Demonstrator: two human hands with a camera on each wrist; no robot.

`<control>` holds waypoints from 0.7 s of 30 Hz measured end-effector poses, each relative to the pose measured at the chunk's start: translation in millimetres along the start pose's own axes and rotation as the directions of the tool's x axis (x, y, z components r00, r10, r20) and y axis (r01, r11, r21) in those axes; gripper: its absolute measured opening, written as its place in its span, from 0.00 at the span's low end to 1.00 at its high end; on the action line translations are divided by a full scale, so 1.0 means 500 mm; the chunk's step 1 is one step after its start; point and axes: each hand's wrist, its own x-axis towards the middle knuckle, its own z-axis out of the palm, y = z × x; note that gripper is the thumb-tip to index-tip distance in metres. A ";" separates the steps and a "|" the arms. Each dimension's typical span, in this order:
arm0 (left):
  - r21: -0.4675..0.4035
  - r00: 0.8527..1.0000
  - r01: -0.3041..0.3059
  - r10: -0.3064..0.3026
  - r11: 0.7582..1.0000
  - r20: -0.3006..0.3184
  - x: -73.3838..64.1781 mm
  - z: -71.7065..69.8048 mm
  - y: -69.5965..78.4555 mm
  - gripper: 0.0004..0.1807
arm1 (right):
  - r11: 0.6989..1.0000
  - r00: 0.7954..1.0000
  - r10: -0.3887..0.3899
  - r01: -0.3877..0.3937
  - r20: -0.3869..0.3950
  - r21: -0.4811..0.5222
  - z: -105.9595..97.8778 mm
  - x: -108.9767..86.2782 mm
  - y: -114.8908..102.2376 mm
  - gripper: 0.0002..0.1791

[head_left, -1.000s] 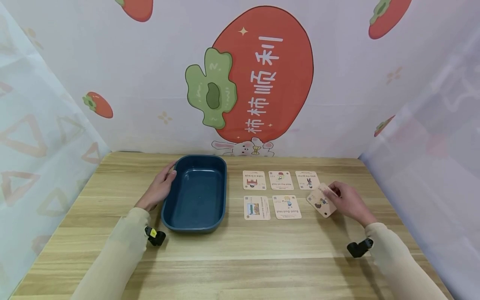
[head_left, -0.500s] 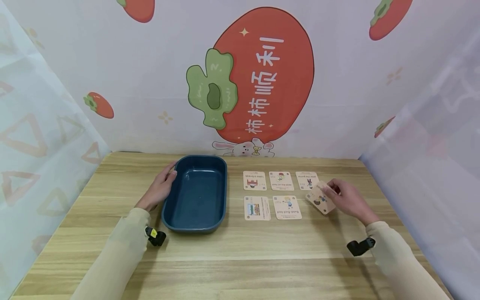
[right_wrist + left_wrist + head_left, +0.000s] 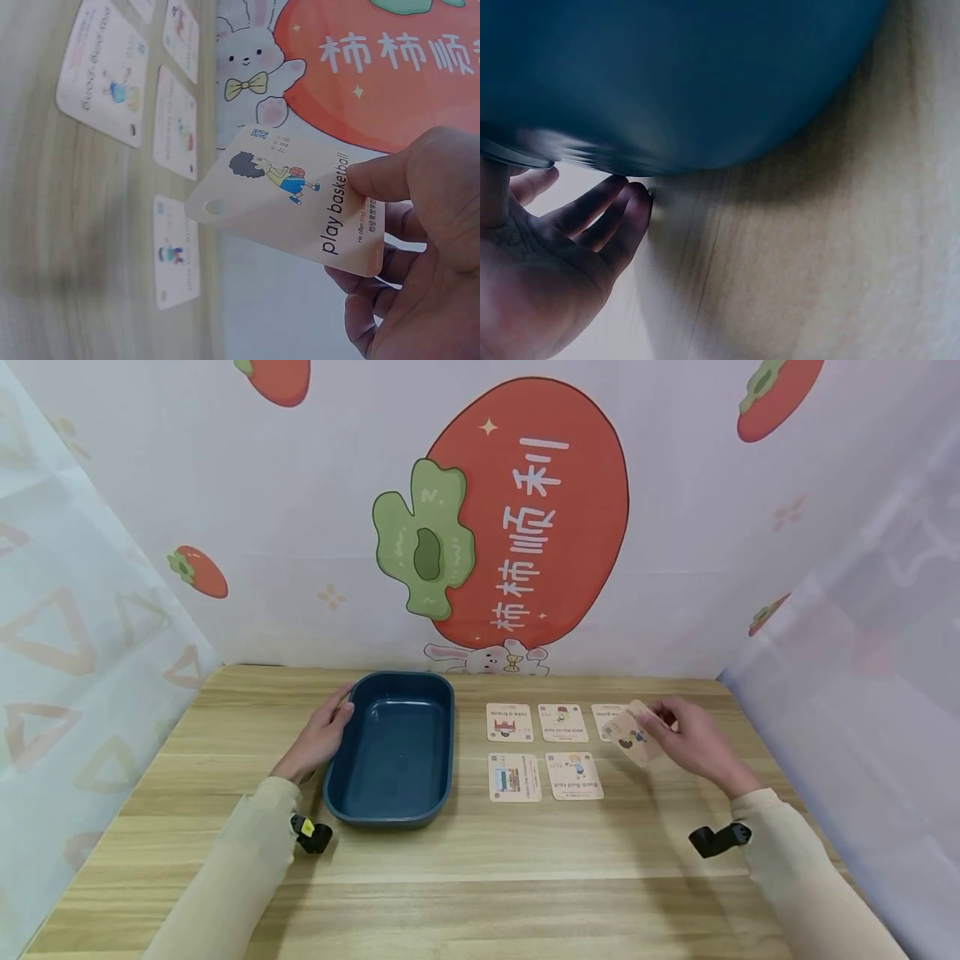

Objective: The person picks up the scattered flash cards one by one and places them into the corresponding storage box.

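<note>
The left hand holds the left side of a dark blue plastic tray, thumb at its rim and fingertips against the outer wall. Between thumb and fingers, the right hand pinches a flashcard reading "play basketball", with a hole in one corner. That card is tilted above the table, partly covering the "play the guitar" card in the head view. Also in the back row lie "take a break" and "play on the slide". In front are a classroom card and "play ping-pong".
A wood-grain table spans the front. Behind it hangs a pale cloth backdrop with persimmon prints, and similar cloth closes off both sides. Small black cameras sit at the left wrist and the right wrist.
The right hand has raised the basketball flashcard and shifted it slightly left and back, over the guitar card. The left hand and the tray stay put.
</note>
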 end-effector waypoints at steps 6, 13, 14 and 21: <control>-0.001 1.000 -0.007 0.007 1.000 0.000 0.000 0.001 -0.002 0.31 | 1.000 1.000 -0.009 0.009 -0.015 -0.017 -0.006 0.018 -0.023 0.12; 0.002 1.000 -0.003 0.004 1.000 -0.002 0.000 0.001 -0.002 0.32 | 1.000 0.999 -0.029 0.029 -0.024 0.009 -0.002 0.041 -0.059 0.12; 0.001 1.000 -0.003 0.003 1.000 -0.002 0.000 0.001 -0.002 0.32 | 0.999 0.999 -0.033 0.033 -0.027 0.015 -0.001 0.044 -0.066 0.12; 0.001 1.000 -0.009 0.009 1.000 0.002 -0.001 0.002 -0.003 0.32 | 0.997 0.998 -0.045 0.047 -0.037 0.057 0.015 0.066 -0.106 0.12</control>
